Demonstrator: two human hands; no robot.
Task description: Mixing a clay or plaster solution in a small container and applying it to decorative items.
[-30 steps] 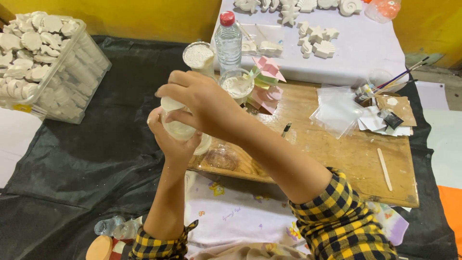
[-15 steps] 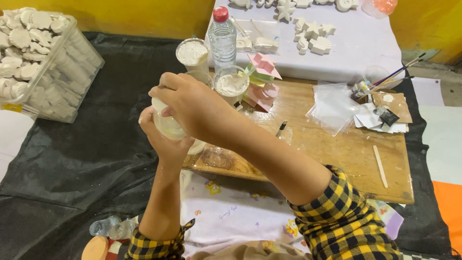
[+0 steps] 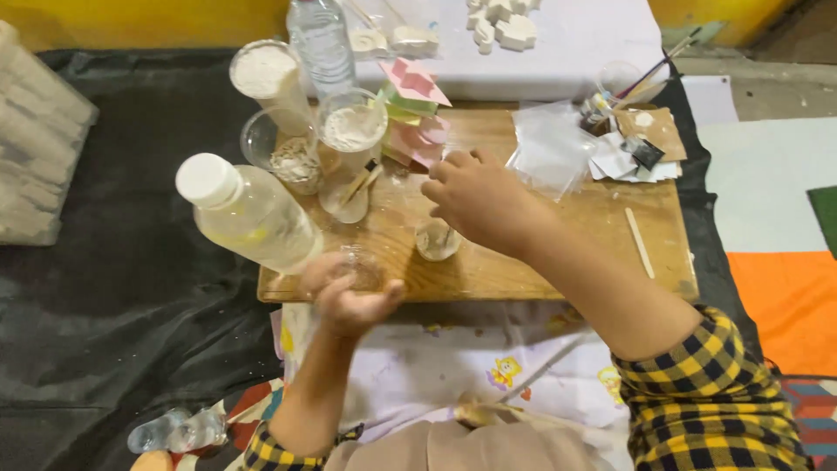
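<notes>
My left hand (image 3: 349,296) grips the bottom end of a clear plastic bottle (image 3: 261,222) with a white cap. The bottle is tilted, and its cap points up and to the left, off the front left corner of the wooden board (image 3: 567,253). My right hand (image 3: 479,201) hovers palm down over the middle of the board with fingers loosely spread and nothing visible in it. A small clear cup (image 3: 436,240) stands just under its near edge. A stack of pink and green moulds (image 3: 414,105) lies just beyond its fingertips.
Behind the tilted bottle stand two cups of white powder (image 3: 266,74) (image 3: 353,126), a clear cup with grainy contents (image 3: 292,161) and a water bottle (image 3: 318,35). A plastic bag (image 3: 554,148), paper scraps and a wooden stick (image 3: 639,242) lie at the right. A crate (image 3: 35,148) sits far left.
My right hand has let go of the bottle's top and moved right, over the board. My left hand has lowered and tipped the bottle to the left. The camera has moved closer.
</notes>
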